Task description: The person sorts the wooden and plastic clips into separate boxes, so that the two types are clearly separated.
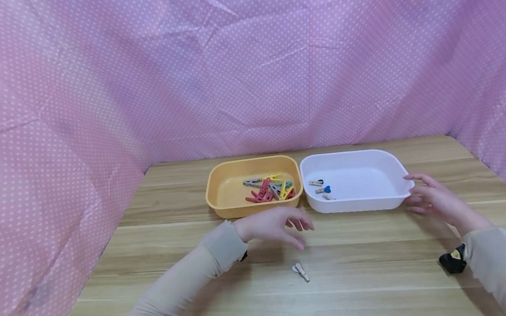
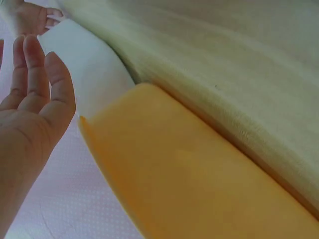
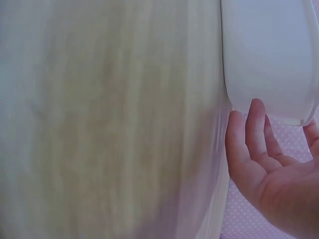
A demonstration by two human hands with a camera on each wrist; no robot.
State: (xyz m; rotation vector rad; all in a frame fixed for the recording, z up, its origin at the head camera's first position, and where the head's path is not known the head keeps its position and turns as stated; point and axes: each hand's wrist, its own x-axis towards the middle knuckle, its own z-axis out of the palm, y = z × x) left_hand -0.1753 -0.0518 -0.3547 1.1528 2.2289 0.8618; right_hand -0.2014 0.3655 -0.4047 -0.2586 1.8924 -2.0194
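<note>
My left hand (image 1: 282, 225) hovers over the wooden table, fingers relaxed and holding nothing, just in front of the orange tray (image 1: 220, 202). A small pale clothespin (image 1: 300, 271) lies on the table below that hand. Several coloured clothespins (image 1: 267, 189) lie in the orange tray. The white tray (image 1: 376, 202) beside it holds three small clips (image 1: 322, 189). My right hand (image 1: 430, 197) is open at the white tray's right end, fingertips at its rim. In the left wrist view my left hand (image 2: 35, 99) is open beside the orange tray (image 2: 189, 184). The right wrist view has my right hand (image 3: 264, 169) by the white tray (image 3: 269, 59).
A pink dotted cloth (image 1: 244, 67) walls the table on three sides. The wooden table (image 1: 374, 273) stretches bare in front of both trays. A black wrist strap (image 1: 452, 261) sits on my right sleeve.
</note>
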